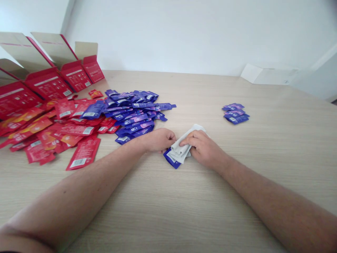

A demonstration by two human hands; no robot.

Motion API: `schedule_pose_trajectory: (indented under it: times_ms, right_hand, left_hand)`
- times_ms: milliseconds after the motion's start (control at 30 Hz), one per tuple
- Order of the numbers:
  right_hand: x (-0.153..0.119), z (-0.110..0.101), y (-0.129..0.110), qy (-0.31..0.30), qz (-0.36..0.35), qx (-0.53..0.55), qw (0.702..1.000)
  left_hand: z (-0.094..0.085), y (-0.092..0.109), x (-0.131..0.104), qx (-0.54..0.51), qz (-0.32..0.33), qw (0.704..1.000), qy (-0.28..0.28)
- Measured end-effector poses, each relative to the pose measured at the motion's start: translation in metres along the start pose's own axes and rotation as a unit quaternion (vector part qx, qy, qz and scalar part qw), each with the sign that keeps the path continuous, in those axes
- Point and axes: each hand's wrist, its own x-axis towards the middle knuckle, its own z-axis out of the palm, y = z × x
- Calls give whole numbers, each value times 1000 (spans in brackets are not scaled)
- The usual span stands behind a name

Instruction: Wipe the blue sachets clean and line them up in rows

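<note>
My right hand [206, 147] is closed on a folded white cloth [184, 144], thumb and fingers pressing it together. The cloth lies over a blue sachet [173, 162], so only the sachet's lower end and left side show. Close to the left edge of both is my left hand [160, 140], its fingers curled inward in a pinch. What those fingertips grip is hidden; they meet where cloth and sachet overlap. A heap of blue and purple sachets [137, 119] lies just beyond my left hand.
Red and orange sachets [81, 151] are strewn at the left, partly against the blue heap. Behind them stands a row of open red boxes [76, 75] with raised flaps. Several blue sachets [236, 114] lie overlapped at the right. A white folded object [268, 74] rests by the wall.
</note>
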Motion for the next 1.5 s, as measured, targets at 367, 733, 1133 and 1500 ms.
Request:
schedule_pose_trajectory:
  times_ms: [367, 733, 1133, 1500]
  right_hand:
    - [0, 3, -8, 2, -6, 11, 1000]
    - [1, 8, -23, -18, -50, -3, 999]
    - [1, 3, -11, -33, -73, 27, 996]
    - [1, -2, -6, -46, -61, 34, 997]
  left_hand:
    - [0, 1, 0, -2, 1, 1000, 3]
    - [0, 4, -1, 40, 2, 999, 17]
    - [0, 3, -1, 4, -1, 1000, -7]
    - [0, -2, 1, 3, 18, 1000, -5]
